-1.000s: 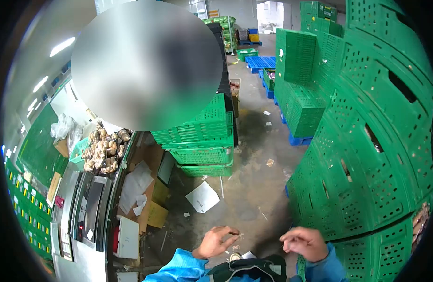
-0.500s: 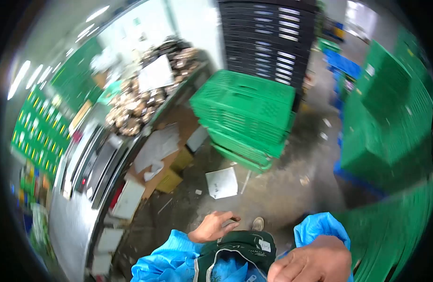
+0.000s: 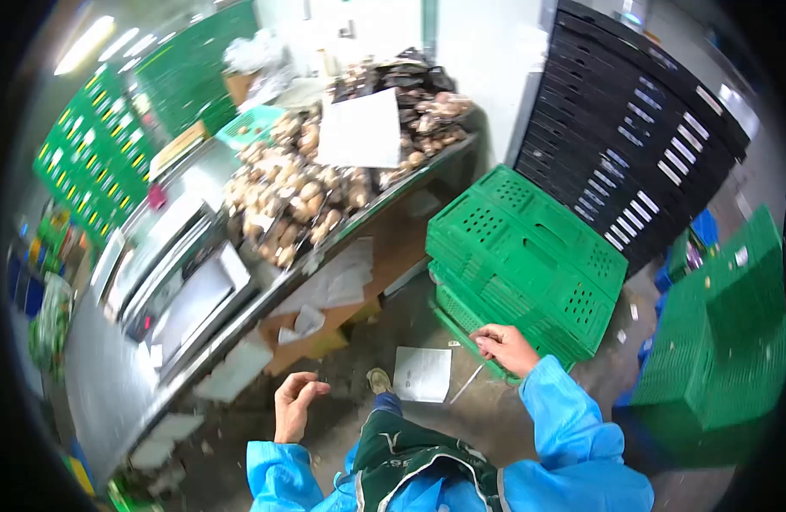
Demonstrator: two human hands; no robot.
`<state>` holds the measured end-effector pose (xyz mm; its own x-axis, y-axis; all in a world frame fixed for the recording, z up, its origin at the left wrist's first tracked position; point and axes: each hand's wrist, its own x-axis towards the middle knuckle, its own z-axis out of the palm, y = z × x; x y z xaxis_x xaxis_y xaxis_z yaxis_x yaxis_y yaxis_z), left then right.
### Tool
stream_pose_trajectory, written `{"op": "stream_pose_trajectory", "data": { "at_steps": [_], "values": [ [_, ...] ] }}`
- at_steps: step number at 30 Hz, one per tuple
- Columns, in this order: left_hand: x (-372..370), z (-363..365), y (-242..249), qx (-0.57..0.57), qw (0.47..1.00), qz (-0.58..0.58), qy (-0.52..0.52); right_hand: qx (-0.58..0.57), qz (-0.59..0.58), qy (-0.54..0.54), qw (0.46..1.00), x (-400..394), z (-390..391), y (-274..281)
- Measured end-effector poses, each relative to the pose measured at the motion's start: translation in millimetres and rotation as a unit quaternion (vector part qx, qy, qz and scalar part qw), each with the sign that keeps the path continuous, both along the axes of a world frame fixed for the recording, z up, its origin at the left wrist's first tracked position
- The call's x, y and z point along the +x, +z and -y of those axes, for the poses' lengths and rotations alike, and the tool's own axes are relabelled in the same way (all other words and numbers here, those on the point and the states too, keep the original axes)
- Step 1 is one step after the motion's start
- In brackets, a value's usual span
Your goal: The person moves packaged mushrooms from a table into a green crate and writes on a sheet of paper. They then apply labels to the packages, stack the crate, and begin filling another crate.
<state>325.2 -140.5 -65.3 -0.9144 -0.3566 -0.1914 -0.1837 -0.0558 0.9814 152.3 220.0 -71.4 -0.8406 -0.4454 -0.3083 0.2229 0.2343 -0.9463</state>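
The right hand point(image 3: 506, 346), fingers loosely curled and holding nothing, hovers at the near lower edge of the stack of green perforated plastic crates point(image 3: 524, 260) lying just ahead, while the left hand point(image 3: 293, 404), fingers apart and empty, hangs farther off.

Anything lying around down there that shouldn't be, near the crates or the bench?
Yes. A loose paper sheet and a thin stick lie on the floor beside the stacked green crates. More papers sprawl over the cardboard under the bench. Both hands look empty.
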Motion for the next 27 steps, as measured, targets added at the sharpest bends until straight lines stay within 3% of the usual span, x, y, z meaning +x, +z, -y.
{"op": "stream_pose_trajectory", "data": {
  "at_steps": [1, 3, 7, 9, 11, 17, 19, 21, 23, 25, 27],
  "values": [
    [-30.3, 18.5, -6.7, 0.024, 1.0, -0.015, 0.009, 0.001, 0.001, -0.033, 0.999, -20.3, -4.3, -30.3],
    [-87.7, 43.8, -20.4, 0.04, 0.999, -0.011, -0.013, 0.21, -0.096, -0.106, 0.967, -44.8, -30.0, -81.3],
    [-188.6, 42.8, -21.0, 0.045, 0.989, 0.038, -0.139, 0.236, -0.01, -0.242, 0.941, -70.3, -73.8, -106.3],
    [-229.3, 29.0, -31.9, 0.024, 0.971, 0.047, -0.232, 0.284, -0.049, -0.293, 0.912, -88.8, -88.2, -92.3],
    [-256.7, 3.3, -39.9, 0.047, 0.952, 0.069, -0.295, 0.337, -0.095, -0.316, 0.882, -120.3, -114.2, -112.4],
    [-286.3, -80.7, -45.2, -0.005, 0.892, 0.098, -0.441, 0.424, -0.174, -0.306, 0.834, -251.9, -149.3, -115.1],
    [-303.3, -104.5, -42.0, 0.011, 0.886, 0.108, -0.451, 0.519, -0.077, -0.198, 0.828, -285.1, -164.0, -123.0],
    [-330.1, -135.1, -42.8, 0.011, 0.889, 0.115, -0.443, 0.539, -0.084, -0.137, 0.827, -297.8, -171.4, -124.4],
    [-363.0, -176.7, -55.4, -0.069, 0.87, 0.037, -0.487, 0.57, -0.063, -0.048, 0.818, -298.9, -175.2, -97.2],
    [-399.8, -236.6, -40.2, -0.176, 0.824, -0.009, -0.539, 0.555, -0.083, -0.071, 0.825, -312.9, -192.4, -84.0],
    [-432.7, -297.1, -61.3, -0.306, 0.758, -0.163, -0.553, 0.481, -0.149, -0.114, 0.857, -329.2, -212.8, -45.3]
  ]
}}
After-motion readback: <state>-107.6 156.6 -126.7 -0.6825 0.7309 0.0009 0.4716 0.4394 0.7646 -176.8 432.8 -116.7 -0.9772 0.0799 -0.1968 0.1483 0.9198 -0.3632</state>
